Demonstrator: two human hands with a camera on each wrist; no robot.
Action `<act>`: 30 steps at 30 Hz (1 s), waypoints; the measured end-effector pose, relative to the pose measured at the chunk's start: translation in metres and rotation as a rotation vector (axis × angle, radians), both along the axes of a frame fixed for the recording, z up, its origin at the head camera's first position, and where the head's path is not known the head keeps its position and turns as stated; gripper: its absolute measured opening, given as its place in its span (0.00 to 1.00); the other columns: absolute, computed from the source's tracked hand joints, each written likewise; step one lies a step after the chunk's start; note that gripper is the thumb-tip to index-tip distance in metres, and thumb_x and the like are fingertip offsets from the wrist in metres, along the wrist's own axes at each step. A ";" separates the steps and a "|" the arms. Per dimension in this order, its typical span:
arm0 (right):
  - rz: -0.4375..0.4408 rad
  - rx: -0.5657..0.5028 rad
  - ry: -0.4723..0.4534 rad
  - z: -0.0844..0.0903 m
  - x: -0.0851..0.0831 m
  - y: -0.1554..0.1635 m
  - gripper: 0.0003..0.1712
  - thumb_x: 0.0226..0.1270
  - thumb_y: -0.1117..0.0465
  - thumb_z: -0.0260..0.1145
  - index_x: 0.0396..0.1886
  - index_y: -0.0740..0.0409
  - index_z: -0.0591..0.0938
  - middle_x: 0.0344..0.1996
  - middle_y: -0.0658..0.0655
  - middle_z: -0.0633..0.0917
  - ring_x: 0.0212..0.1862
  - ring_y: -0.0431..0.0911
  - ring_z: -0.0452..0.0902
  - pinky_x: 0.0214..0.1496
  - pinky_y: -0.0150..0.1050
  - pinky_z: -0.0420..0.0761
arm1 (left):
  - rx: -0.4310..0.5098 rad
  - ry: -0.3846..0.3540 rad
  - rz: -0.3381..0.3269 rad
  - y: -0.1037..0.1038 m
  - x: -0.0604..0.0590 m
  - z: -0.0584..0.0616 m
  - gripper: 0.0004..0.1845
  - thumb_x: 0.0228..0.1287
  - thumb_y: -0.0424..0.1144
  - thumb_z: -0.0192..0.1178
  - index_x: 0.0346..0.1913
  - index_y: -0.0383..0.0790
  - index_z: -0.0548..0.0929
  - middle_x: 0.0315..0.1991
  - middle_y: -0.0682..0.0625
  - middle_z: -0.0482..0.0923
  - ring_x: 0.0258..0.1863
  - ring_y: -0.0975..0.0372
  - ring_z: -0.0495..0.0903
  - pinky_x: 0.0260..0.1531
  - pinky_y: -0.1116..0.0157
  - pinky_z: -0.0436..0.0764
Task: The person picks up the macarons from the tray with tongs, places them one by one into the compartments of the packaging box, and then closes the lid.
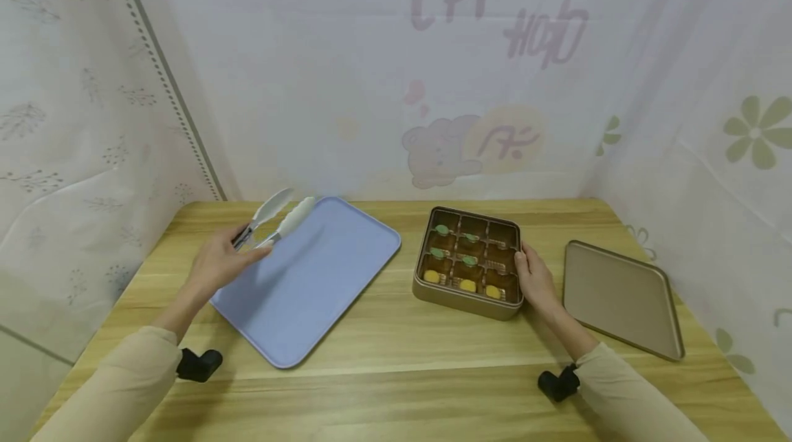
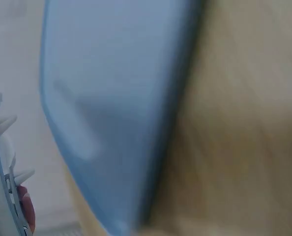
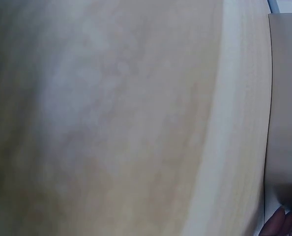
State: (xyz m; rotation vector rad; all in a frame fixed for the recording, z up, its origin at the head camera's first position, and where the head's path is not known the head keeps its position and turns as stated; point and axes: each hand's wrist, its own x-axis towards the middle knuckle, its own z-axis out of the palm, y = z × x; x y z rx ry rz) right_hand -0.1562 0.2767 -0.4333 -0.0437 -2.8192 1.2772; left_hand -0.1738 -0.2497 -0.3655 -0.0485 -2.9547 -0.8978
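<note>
In the head view, my left hand (image 1: 216,258) grips metal tongs (image 1: 272,221) with pale, scalloped tips, held over the far left part of a blue tray (image 1: 334,277). The tong tips are spread, with nothing between them. My right hand (image 1: 537,280) rests along the right wall of a square brown tin (image 1: 460,300), its thumb near the rim. A clear divided insert fills the tin. Yellow round pieces (image 1: 468,285) lie in its front row, and small green pieces (image 1: 438,253) show farther back. The right wrist view catches only fingertips (image 3: 278,223) by the tin's wall.
A flat brown lid (image 1: 621,299) lies to the right of the tin, near the table's right edge. Printed cloth (image 1: 346,84) hangs behind and along both sides of the wooden table (image 1: 396,387).
</note>
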 end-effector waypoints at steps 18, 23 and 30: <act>0.014 -0.016 0.043 -0.003 -0.002 0.002 0.32 0.83 0.54 0.35 0.75 0.74 0.52 0.71 0.77 0.58 0.73 0.70 0.52 0.73 0.63 0.56 | -0.018 0.060 0.178 -0.098 0.033 -0.038 0.39 0.66 0.46 0.61 0.65 0.17 0.62 0.52 0.19 0.68 0.48 0.32 0.66 0.47 0.40 0.62; 0.014 -0.027 0.026 -0.003 -0.002 0.002 0.34 0.83 0.53 0.34 0.75 0.74 0.51 0.72 0.77 0.57 0.74 0.70 0.51 0.73 0.63 0.56 | -0.021 0.055 0.180 -0.104 0.037 -0.045 0.41 0.67 0.46 0.60 0.66 0.14 0.58 0.55 0.17 0.63 0.54 0.29 0.61 0.53 0.37 0.59; 0.009 -0.025 0.013 -0.004 -0.002 0.003 0.34 0.83 0.52 0.34 0.76 0.72 0.50 0.73 0.76 0.55 0.74 0.69 0.50 0.74 0.63 0.55 | -0.038 0.066 0.185 -0.108 0.041 -0.054 0.42 0.66 0.46 0.60 0.66 0.13 0.57 0.48 0.19 0.65 0.52 0.31 0.60 0.48 0.39 0.61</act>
